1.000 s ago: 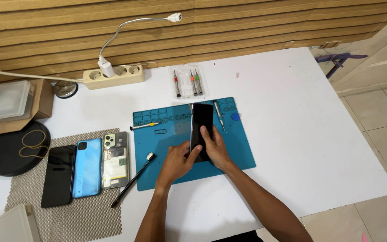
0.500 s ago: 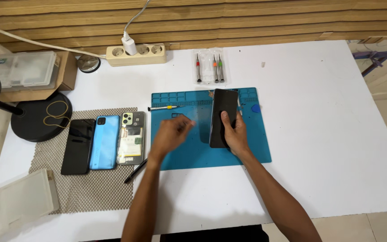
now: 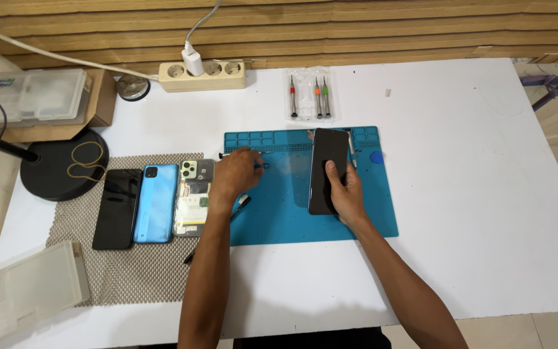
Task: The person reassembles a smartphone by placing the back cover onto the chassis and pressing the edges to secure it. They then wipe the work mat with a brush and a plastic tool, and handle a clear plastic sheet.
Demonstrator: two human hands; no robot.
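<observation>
Your right hand [image 3: 343, 194]: fingers clamped on black phone [image 3: 326, 169], centre frame, over blue mat [image 3: 363, 213]. Your left hand [image 3: 232, 176]: fingers curled at small yellow-handled tool [image 3: 227, 156], mat's left edge; grip cannot tell.

On the tabletop [image 3: 460, 194] we see the work mat [image 3: 279, 220] at the centre, with the phone [image 3: 327, 171] lying on its right half under our right hand [image 3: 347, 194]. Our left hand [image 3: 235, 173] rests at the mat's left edge, over a small tool [image 3: 240, 155]. Behind the mat lies a pack of screwdrivers [image 3: 310, 95], and left of that, against the wall, a power strip [image 3: 203, 75]. Left of the work mat a mesh mat [image 3: 124, 271] carries three phones [image 3: 156, 201] side by side. Behind the mesh mat stands a lamp base [image 3: 59, 165], with a box [image 3: 46, 103] beyond it. A plastic case [image 3: 24, 291] sits at the near left corner
</observation>
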